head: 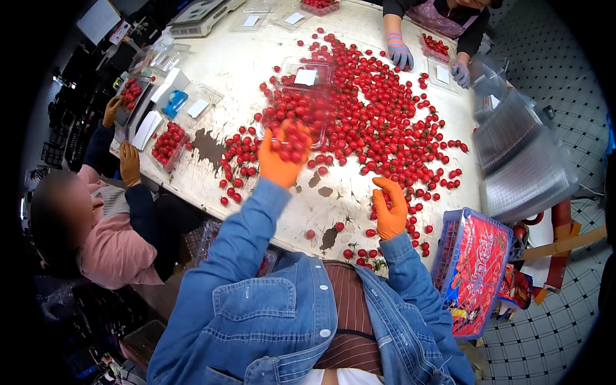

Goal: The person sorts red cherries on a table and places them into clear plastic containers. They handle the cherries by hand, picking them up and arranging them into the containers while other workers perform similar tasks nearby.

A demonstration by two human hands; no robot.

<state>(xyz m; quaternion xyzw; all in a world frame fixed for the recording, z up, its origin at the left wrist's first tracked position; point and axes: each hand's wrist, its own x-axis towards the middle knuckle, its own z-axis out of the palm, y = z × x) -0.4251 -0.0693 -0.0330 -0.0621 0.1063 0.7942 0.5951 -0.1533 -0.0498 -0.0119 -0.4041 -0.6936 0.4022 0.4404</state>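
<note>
My left hand point(284, 156), in an orange glove, holds several cherry tomatoes point(291, 147) in its cupped palm at the near edge of a clear plastic clamshell box point(320, 137). Red tomatoes fill the box's base, and its lid point(305, 77), bearing a white label, lies folded back on the far side. My right hand point(391, 209), also gloved in orange, rests over the near side of the loose tomato pile point(380, 125). Its thumb and fingers are apart, with nothing seen between them. The tomatoes in my left hand are slightly blurred.
A co-worker's gloved hands point(399, 52) are across the white table point(231, 72). Another person sits at the left by a scale point(139, 108) and a filled tomato box point(169, 147). Stacked clear boxes point(524, 168) stand at the right edge, above a purple plastic basket point(474, 274).
</note>
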